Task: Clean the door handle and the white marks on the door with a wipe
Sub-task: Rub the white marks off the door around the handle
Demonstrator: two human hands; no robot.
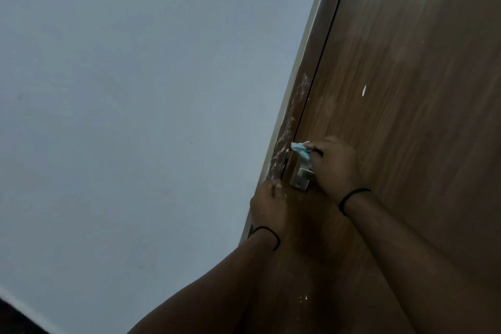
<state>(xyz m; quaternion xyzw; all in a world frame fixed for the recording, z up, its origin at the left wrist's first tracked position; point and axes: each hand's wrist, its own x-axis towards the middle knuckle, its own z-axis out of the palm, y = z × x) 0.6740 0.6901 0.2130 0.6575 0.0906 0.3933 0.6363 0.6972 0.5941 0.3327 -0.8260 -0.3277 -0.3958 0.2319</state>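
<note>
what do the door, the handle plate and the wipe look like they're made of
Door: wood or wood-look laminate, brown grain streaks, slight sheen.
Handle plate: brushed metal, grey and dull.
Wipe: soft pale-blue cloth or paper, crumpled in the right hand.

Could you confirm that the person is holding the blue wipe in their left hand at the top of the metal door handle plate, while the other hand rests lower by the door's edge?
Not quite: the head view shows the right hand pinching the blue wipe at the top of the metal door handle plate. The left hand is the one resting lower by the door edge.
</note>
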